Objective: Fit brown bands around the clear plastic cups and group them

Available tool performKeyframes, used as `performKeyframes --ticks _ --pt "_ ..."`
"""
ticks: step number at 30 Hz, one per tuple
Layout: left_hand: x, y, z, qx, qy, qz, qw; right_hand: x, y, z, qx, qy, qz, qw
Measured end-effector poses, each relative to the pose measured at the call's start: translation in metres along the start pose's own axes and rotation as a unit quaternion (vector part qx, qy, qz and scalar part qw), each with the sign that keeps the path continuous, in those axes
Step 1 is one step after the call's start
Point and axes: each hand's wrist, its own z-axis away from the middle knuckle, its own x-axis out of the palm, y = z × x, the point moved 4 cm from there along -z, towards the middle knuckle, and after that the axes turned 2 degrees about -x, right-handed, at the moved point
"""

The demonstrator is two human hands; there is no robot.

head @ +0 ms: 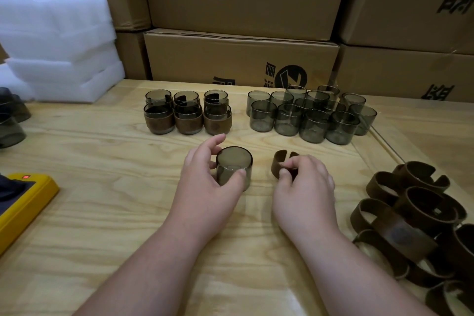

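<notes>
My left hand grips a smoky clear cup that stands upside down on the wooden table. To its right, my right hand pinches an open brown band standing on the table. Behind the cup stands a group of banded cups, stacked two high in a row of three. A cluster of several bare cups stands at the back right. A heap of loose brown bands lies at the right edge.
Cardboard boxes wall off the back of the table. White foam sheets are stacked at the back left, with more cups beside them. A yellow device sits at the left edge.
</notes>
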Motion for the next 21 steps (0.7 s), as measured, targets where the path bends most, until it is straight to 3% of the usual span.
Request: performKeyframes --ticks 6,13,21 --pt "0.000 0.010 0.004 0.061 -0.004 0.015 0.998 -0.003 -0.011 0.003 -0.118 0.071 -0.178 0.974" --pt "-0.007 0.026 0.009 0.165 0.005 -0.023 0.986 0.000 -0.024 0.016 -0.236 0.015 -0.259 0.937" --pt "-0.017 0.031 0.009 0.174 0.061 0.040 0.982 0.000 -0.021 0.014 -0.187 0.020 -0.369 0.910"
